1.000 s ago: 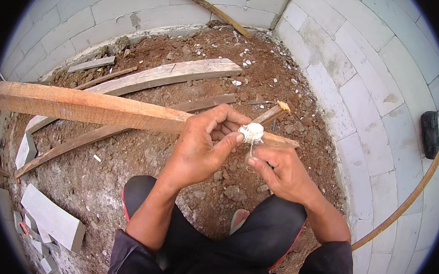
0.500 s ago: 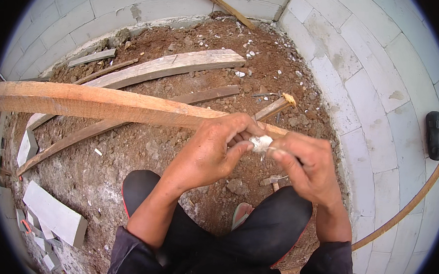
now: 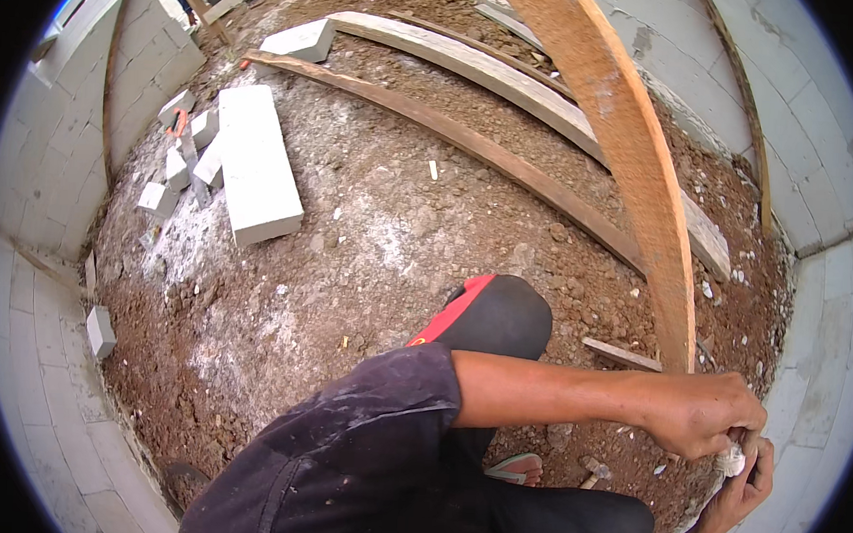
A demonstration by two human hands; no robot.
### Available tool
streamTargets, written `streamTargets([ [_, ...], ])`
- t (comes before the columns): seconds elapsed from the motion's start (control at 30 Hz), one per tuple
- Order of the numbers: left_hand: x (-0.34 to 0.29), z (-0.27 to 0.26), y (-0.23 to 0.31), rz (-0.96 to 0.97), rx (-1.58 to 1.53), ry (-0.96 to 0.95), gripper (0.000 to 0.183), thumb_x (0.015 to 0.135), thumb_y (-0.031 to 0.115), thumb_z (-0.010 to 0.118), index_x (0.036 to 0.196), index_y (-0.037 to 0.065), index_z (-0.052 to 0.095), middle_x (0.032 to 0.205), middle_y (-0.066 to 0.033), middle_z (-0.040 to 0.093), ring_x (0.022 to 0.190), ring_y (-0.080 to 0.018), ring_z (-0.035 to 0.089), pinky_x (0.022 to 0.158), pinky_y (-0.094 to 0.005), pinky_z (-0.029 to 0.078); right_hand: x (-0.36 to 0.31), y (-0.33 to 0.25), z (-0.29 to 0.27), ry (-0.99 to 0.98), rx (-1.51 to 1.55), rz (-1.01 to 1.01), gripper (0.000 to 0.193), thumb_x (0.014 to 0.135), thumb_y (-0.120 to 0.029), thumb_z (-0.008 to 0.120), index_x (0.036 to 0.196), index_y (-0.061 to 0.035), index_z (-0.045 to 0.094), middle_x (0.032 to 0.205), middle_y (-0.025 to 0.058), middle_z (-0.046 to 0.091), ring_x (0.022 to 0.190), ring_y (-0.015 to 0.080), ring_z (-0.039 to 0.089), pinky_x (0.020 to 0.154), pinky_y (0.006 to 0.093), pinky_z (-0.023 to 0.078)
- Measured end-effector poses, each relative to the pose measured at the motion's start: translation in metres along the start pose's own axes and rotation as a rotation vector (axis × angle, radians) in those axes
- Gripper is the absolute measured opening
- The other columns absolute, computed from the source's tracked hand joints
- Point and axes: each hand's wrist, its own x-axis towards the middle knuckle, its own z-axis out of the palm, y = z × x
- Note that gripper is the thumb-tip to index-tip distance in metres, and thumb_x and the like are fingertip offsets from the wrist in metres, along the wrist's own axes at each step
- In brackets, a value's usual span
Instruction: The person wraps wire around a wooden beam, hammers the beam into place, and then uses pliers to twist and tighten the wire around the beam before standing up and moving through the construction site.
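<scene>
Left hand (image 3: pixel 706 413) is curled closed, fingertips pinching the small white bundle (image 3: pixel 730 462), near the lower-picture end of the wooden beam (image 3: pixel 666 250). Right hand (image 3: pixel 757 485) is beside it, bent fingers; can't tell its grip. Judgement: pinch steadily, both hands close, no jerking.

No text, label, number or sign can be read here. On the red side stripe (image 3: pixel 451 311) of the dark trousers (image 3: pixel 512 319) there is one small yellow mark (image 3: pixel 418 341), but it is too small and partly cut off, so I cannot tell if it is a letter or only a decoration.
</scene>
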Motion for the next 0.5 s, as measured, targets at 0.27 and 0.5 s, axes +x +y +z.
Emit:
streamTargets([
  [0.27, -0.027, -0.005, 0.02, -0.046, 0.148, 0.296, 0.019, 0.077, -0.004, 0.062, 0.094, -0.001, 0.054, 0.091, -0.0176, 0.056, 0.091, -0.04, 0.057, 0.076, -0.0471, 0.045, -0.023, -0.023, 0.043, -0.093, 0.176, 0.245, 0.019, 0.103, -0.014, 0.054, 0.109, 0.0019, 0.063, 0.081, -0.0023, 0.058, 0.065, -0.0016, 0.041, 0.054, 0.0159, 0.027],
  [0.5, -0.017, -0.017, 0.003, -0.159, 0.106, 0.327, 0.017, 0.08, -0.004, 0.06, 0.095, -0.001, 0.053, 0.092, -0.0185, 0.055, 0.091, -0.0406, 0.057, 0.076, -0.0468, 0.045, -0.012, -0.06, 0.061, -0.089, -0.232, 0.079, 0.027, 0.097, -0.018, 0.056, 0.105, 0.0059, 0.065, 0.094, 0.0124, 0.064, 0.084, 0.0176, 0.058, 0.073, 0.0294, 0.045],
])
